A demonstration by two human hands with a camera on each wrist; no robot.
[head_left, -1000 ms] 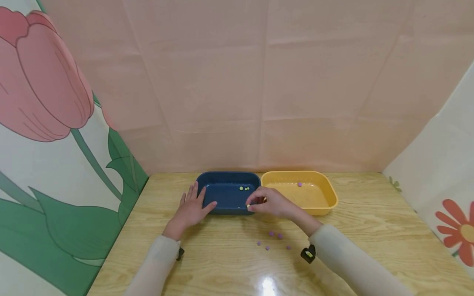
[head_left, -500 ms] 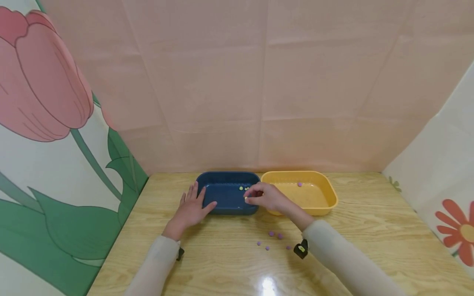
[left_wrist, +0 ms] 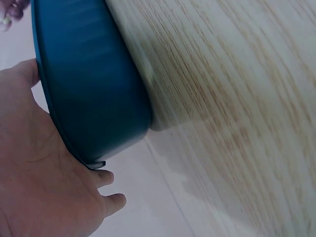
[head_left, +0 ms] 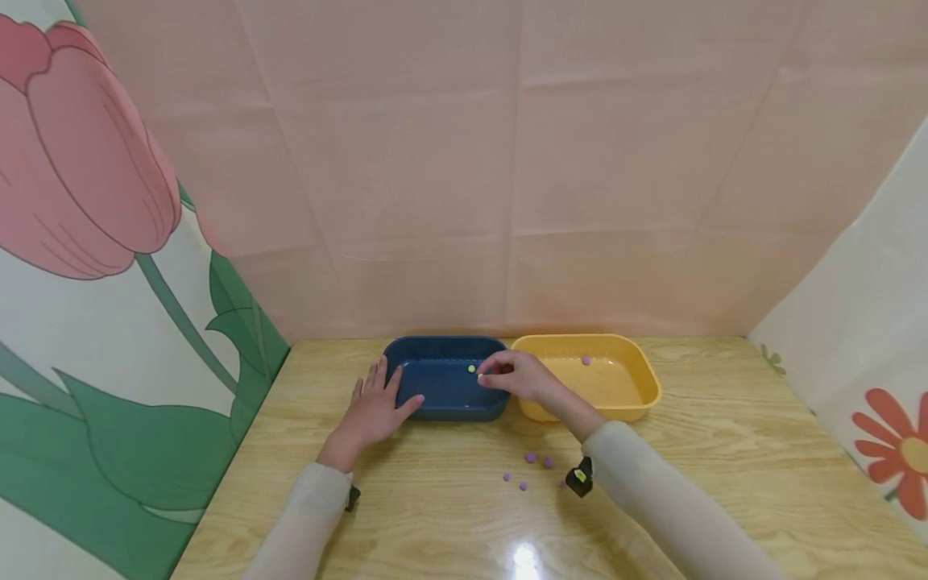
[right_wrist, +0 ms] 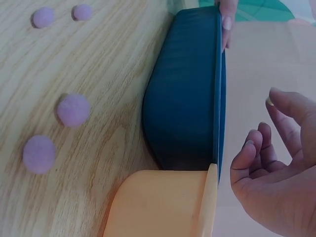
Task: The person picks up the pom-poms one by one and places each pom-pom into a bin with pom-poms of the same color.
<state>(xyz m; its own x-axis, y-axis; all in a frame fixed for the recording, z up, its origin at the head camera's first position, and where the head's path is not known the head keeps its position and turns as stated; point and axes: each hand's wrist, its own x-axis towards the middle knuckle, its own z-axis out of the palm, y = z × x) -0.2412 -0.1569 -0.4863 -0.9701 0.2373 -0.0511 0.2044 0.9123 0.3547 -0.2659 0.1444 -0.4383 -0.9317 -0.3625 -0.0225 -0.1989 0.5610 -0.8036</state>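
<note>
My left hand [head_left: 373, 412] rests with spread fingers on the left rim of a dark blue tray [head_left: 442, 392]. In the left wrist view its palm and thumb lie along that rim. Over the tray's right end, my right hand [head_left: 520, 379] pinches a small pale yellow pom-pom [head_left: 480, 376] between thumb and index finger. Only a sliver of this pom-pom [right_wrist: 269, 101] shows in the right wrist view. Another yellow-green pom-pom [head_left: 471, 369] lies on the tray floor, close to the right fingertips. The right hand hides part of the floor beside it.
A yellow tray [head_left: 616, 393] stands against the blue one's right side, with one purple pom-pom [head_left: 586, 361] inside. Several purple pom-poms [head_left: 531, 457] lie on the wooden table in front, one partly behind the right wrist camera [head_left: 580, 477]. A pink cloth backdrop [head_left: 406, 185] rises behind.
My right hand has moved left and slightly farther back over the blue tray with the yellow pom-pom, now covering the small ones on its floor. The left hand has stayed put.
</note>
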